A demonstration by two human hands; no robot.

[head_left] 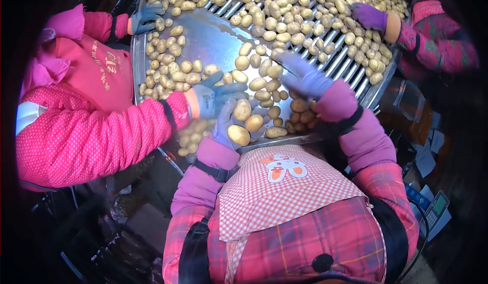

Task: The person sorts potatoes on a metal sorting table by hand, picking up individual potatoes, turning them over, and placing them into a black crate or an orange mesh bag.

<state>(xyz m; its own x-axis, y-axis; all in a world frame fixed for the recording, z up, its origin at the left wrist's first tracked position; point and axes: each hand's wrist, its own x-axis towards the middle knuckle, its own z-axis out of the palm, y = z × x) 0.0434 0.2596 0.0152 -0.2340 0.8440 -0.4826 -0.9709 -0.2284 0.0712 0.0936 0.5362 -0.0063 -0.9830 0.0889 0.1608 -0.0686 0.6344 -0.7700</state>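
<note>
My left hand [222,126], in a lilac glove, is cupped around three potatoes [239,135] near the front edge of the metal sorting table [203,30]. Its fingers are partly hidden behind them. My right hand [304,74], also gloved and slightly blurred, reaches over the table with its fingers stretched out and nothing visible in them. Loose potatoes [257,84] lie between my two hands, and darker ones [307,116] sit below my right wrist.
At left, a co-worker in a pink sleeve has one grey-gloved hand [216,95] beside my left hand and another [147,18] at the table's far left. A second co-worker's purple glove [369,16] rests among potatoes at upper right. Metal rollers [348,69] run under the potato pile.
</note>
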